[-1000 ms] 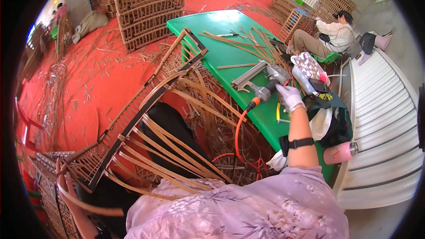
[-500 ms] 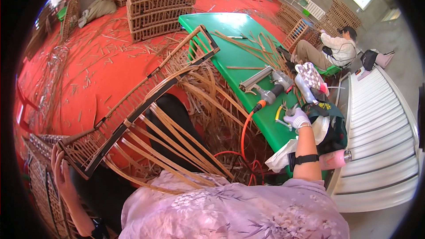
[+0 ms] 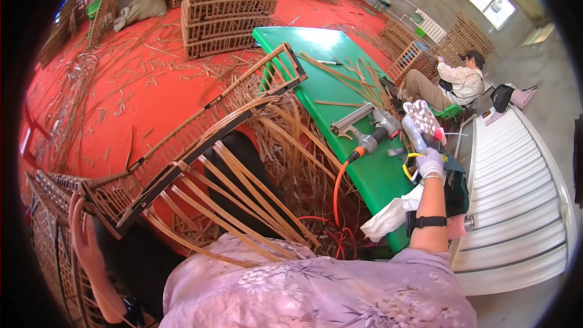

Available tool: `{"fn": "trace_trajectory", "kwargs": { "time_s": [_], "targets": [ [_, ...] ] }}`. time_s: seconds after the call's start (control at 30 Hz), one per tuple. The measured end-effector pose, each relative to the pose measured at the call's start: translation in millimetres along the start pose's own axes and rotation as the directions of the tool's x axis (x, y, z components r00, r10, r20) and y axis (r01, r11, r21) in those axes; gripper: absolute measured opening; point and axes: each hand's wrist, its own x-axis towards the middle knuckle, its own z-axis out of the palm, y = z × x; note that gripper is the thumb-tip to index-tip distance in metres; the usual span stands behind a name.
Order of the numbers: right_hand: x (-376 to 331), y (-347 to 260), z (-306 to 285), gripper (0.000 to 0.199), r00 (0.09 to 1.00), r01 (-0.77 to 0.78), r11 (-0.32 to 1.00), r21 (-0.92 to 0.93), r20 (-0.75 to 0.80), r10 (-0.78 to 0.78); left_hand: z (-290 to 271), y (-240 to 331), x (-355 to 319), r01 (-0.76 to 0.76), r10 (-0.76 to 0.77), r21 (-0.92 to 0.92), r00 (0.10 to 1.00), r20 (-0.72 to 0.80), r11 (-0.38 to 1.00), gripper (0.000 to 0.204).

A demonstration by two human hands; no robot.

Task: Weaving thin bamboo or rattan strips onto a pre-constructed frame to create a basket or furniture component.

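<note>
A long woven rattan frame [image 3: 200, 146] with a dark edge lies tilted across my lap, from lower left up to the green table [image 3: 316, 54]. My bare left hand [image 3: 82, 237] grips its lower left corner. My right hand [image 3: 430, 163], in a white glove, rests at the table's near right edge, closed on a yellow-handled tool [image 3: 408, 169]. Just left of that hand a grey nail gun [image 3: 364, 130] lies on the table. Its orange hose [image 3: 336, 191] drops toward the floor.
Loose rattan strips [image 3: 349, 76] lie on the table and hang under the frame. A patterned cloth [image 3: 423, 118], a white rag [image 3: 392, 218] and a pink bottle [image 3: 456, 226] sit near my right arm. Another person [image 3: 452, 82] sits beyond the table. Stacked woven crates [image 3: 228, 9] stand on the red floor.
My right hand has drawn back from the nail gun toward the table's near edge and now closes on the yellow-handled tool. My left hand stays on the frame.
</note>
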Motion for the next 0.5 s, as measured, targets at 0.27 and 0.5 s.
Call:
{"fn": "trace_trajectory", "kwargs": {
  "time_s": [0.27,0.5],
  "targets": [
    [-23.2,-60.4,-112.3,0.029,1.0,-0.002,0.993,-0.121,0.027,0.005,-12.1,-14.6,-11.7,0.02,-0.044,-0.114,0.977,-0.208,0.993,0.04],
    [-149.0,-179.8,-153.0,0.026,0.742,0.647,0.371,0.666,-0.435,-0.511,-62.1,48.3,-38.7,-0.317,0.291,0.044,0.797,-0.529,0.948,0.045]
  ]
}}
